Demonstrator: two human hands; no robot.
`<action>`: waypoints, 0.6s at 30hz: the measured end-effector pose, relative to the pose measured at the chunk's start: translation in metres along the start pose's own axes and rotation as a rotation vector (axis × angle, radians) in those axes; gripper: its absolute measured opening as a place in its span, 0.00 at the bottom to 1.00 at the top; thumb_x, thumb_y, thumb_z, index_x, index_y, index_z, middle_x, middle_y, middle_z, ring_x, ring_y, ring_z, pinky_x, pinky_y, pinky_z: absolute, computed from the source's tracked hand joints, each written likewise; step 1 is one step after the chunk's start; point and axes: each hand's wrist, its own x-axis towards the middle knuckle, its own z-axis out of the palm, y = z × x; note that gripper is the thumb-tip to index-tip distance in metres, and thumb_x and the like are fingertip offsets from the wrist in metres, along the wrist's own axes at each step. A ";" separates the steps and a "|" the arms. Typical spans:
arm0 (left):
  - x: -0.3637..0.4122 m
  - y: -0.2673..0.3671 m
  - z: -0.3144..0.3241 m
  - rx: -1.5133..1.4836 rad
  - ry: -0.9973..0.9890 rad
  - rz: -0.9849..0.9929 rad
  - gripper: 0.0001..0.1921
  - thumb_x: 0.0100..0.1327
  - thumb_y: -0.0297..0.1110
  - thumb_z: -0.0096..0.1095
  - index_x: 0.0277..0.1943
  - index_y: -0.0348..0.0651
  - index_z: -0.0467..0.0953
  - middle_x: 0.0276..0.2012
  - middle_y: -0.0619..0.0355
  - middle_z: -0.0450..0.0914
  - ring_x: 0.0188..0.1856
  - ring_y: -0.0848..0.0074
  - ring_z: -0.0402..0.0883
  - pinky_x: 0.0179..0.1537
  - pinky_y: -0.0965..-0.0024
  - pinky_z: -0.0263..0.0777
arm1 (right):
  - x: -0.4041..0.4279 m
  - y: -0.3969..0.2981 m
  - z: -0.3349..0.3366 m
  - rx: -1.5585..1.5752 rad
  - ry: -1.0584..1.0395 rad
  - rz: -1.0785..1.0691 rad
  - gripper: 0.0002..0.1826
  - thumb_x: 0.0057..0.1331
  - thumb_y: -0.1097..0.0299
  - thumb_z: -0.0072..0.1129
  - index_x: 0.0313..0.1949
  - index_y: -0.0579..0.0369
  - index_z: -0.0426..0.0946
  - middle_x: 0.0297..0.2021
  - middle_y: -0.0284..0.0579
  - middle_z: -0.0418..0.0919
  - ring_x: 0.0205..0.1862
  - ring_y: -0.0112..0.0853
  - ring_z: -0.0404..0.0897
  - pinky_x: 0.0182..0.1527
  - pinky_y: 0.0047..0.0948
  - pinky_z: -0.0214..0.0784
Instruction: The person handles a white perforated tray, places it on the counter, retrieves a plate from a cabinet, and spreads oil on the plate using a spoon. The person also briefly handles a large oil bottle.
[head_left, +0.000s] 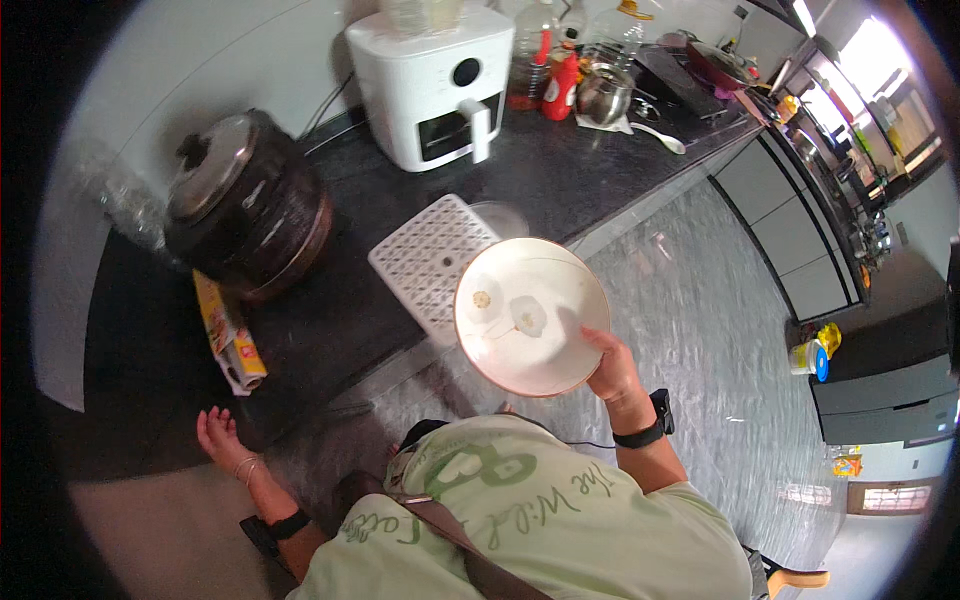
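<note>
My right hand (615, 367) grips the rim of a white ceramic plate (532, 315) with a brown edge and a floral pattern, thumb on its upper face. The plate is held over the counter's front edge, overlapping the corner of a white perforated tray (435, 259) on the dark countertop. Partly hidden behind plate and tray is a round clear dish or lid (501, 219). My left hand (219, 439), empty with its fingers apart, is at the lower left near a yellow cling-film or foil box (229, 334).
A dark lidded pot (247, 210) stands at the left, a white air fryer (431, 90) at the back. Farther right are a red squeeze bottle (559, 88), a steel pot (604, 94), a white spoon (660, 138) and a stove (679, 82). The counter edge (645, 191) runs diagonally.
</note>
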 end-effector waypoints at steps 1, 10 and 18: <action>-0.021 0.013 0.024 -0.025 -0.085 0.012 0.17 0.68 0.35 0.51 0.56 0.39 0.67 0.46 0.54 0.77 0.45 0.73 0.78 0.47 0.72 0.69 | 0.006 -0.012 -0.015 -0.016 -0.033 -0.039 0.22 0.66 0.68 0.47 0.56 0.69 0.66 0.50 0.52 0.74 0.51 0.38 0.74 0.54 0.36 0.67; -0.154 0.019 0.194 0.177 -0.854 0.018 0.13 0.66 0.31 0.53 0.52 0.39 0.70 0.43 0.55 0.77 0.37 0.78 0.78 0.39 0.75 0.72 | 0.112 -0.092 -0.100 -0.084 0.078 -0.186 0.23 0.65 0.65 0.49 0.56 0.65 0.66 0.48 0.49 0.76 0.47 0.38 0.78 0.47 0.35 0.72; -0.143 -0.059 0.247 0.408 -0.846 -0.425 0.18 0.64 0.39 0.58 0.53 0.39 0.70 0.41 0.58 0.78 0.35 0.76 0.79 0.36 0.71 0.74 | 0.198 -0.133 -0.113 -0.116 0.197 -0.114 0.24 0.64 0.65 0.52 0.57 0.64 0.64 0.48 0.49 0.75 0.45 0.40 0.79 0.42 0.38 0.76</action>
